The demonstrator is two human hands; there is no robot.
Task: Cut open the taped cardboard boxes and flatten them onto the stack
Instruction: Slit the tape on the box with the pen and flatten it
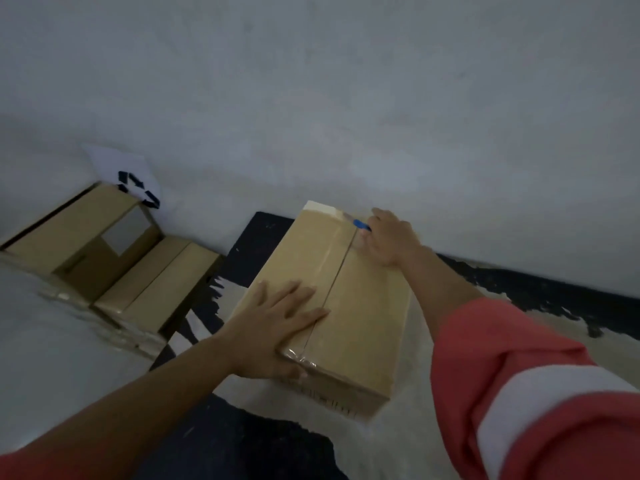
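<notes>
A taped brown cardboard box (360, 317) lies on the floor in the middle, its top seam covered with clear tape. My left hand (273, 327) presses flat on the near left part of its top, thumb over the near edge. My right hand (388, 237) grips a blue-handled cutter (360, 224) at the far end of the seam. The blade tip rests by the tape near the box's far edge.
Two more cardboard boxes stand at the left by the wall: a larger one (72, 237) with a pale label and a smaller one (162, 289) in front of it. A white sheet with a recycling sign (131, 174) leans on the grey wall. The floor is patchy black and white.
</notes>
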